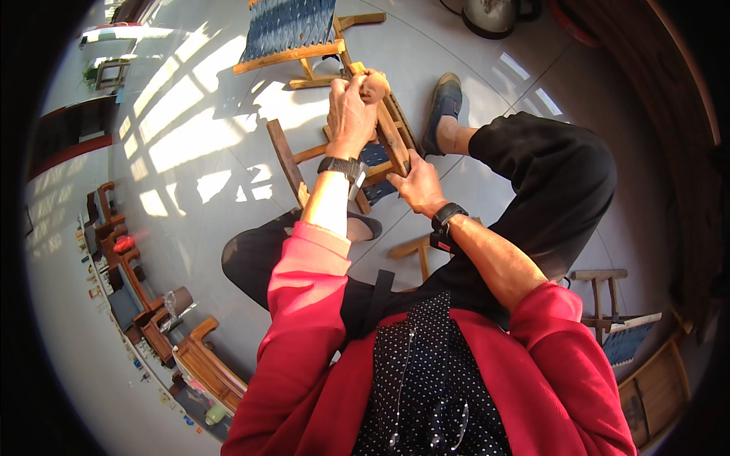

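Note:
Between my knees stands a small wooden folding stool (pixel 392 137) with a strip of blue woven seat showing beneath its frame. My right hand (pixel 420 186) is closed round the near end of its upper rail. Toward the far end of that rail, my left hand (pixel 353 115) is closed against a rounded tan-brown piece (pixel 373 88), too unclear to name. Part of the seat is hidden behind my hands and the rails. Just beyond sits another folding stool (pixel 289 34) with a blue woven seat.
A metal kettle (pixel 489 17) stands on the tiled floor (pixel 190 129) at the far right. Another folding stool (pixel 608 304) is beside my right leg. Wooden armchairs (pixel 209 368) line the left, and a dark wooden piece of furniture (pixel 669 99) borders the right.

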`<state>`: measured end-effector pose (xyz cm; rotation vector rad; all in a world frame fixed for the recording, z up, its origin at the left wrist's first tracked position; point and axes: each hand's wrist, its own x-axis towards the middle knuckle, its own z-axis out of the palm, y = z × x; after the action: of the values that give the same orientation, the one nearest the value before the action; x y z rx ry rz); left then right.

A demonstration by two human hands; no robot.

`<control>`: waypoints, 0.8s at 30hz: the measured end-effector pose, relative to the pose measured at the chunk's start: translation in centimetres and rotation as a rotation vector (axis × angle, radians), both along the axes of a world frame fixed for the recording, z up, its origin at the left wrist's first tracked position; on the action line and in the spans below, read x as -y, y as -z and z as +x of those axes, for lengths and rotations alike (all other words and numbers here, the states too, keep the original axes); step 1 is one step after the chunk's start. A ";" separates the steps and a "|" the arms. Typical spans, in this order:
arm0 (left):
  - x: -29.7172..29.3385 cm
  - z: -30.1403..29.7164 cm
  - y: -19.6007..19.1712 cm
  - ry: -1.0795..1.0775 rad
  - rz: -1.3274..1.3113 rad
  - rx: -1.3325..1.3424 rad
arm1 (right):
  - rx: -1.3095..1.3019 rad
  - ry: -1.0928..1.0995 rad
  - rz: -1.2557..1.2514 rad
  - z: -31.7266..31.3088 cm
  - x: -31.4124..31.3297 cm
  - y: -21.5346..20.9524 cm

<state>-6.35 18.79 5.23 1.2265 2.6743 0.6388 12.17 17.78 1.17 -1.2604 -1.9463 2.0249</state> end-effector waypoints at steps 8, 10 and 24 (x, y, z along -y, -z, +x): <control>-2.2 -7.4 0.2 -0.346 0.068 0.178 | 0.029 -0.014 -0.009 0.0 -0.1 -0.2; -0.7 -6.5 -0.9 -0.311 0.110 0.065 | 0.049 -0.018 -0.028 -0.1 0.0 -0.1; -2.4 -5.0 2.1 -0.185 -0.016 0.073 | 0.039 -0.020 -0.008 -0.2 0.1 -0.1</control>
<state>-11.36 21.22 3.13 0.9394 2.7466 0.6705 12.01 17.68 1.24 -1.2973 -1.9776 2.0343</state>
